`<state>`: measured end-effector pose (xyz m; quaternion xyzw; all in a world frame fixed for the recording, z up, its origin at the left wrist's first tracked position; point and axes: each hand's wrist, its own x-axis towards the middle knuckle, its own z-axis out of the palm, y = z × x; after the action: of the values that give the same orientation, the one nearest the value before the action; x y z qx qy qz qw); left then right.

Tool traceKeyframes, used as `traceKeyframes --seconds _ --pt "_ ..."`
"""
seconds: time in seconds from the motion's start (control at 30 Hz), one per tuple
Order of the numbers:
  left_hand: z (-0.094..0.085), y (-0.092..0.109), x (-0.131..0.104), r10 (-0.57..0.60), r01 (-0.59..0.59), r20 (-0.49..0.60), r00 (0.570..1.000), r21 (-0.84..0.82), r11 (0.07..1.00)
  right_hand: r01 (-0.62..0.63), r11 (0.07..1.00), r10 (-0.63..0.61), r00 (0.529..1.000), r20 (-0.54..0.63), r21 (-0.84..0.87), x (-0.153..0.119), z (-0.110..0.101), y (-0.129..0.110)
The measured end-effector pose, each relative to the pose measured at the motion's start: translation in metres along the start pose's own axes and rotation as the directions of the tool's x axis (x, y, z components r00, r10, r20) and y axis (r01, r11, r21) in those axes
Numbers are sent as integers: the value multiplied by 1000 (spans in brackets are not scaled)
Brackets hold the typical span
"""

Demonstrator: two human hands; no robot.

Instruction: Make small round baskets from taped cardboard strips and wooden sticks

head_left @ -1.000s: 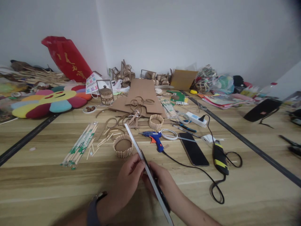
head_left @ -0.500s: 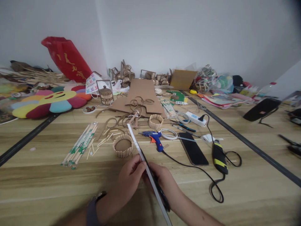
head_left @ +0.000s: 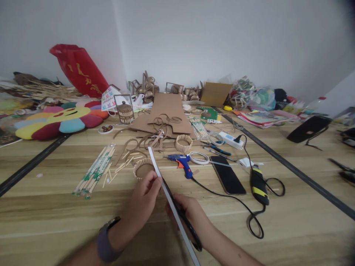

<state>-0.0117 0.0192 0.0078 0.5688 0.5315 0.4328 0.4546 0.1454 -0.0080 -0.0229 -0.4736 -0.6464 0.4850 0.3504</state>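
Observation:
My left hand, with a watch on its wrist, pinches a long pale strip between thumb and fingers. The strip slants from the table's middle down toward me. My right hand is wrapped round black-handled scissors, which lie along the strip's right side; their blades are mostly hidden behind it. Just beyond my left hand stands a ring of short wooden sticks on a round base, partly covered by my fingers. A second stick ring sits farther back. A blue glue gun lies right of the strip.
Bagged sticks and loose stick pieces lie left. Brown strips curl before a cardboard sheet. To the right are a tape roll, a phone, a black-and-yellow tool, cords and a power strip.
My left hand has slid up and left along the strip, away from my right hand, now covering part of the near stick ring. More of the scissors shows.

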Motion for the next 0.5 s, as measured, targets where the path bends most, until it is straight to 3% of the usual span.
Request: traceKeyframes --seconds 0.5 --pt "13 -7 -9 12 -13 -15 1000 -58 998 70 996 -71 997 -12 -57 4 1 2"
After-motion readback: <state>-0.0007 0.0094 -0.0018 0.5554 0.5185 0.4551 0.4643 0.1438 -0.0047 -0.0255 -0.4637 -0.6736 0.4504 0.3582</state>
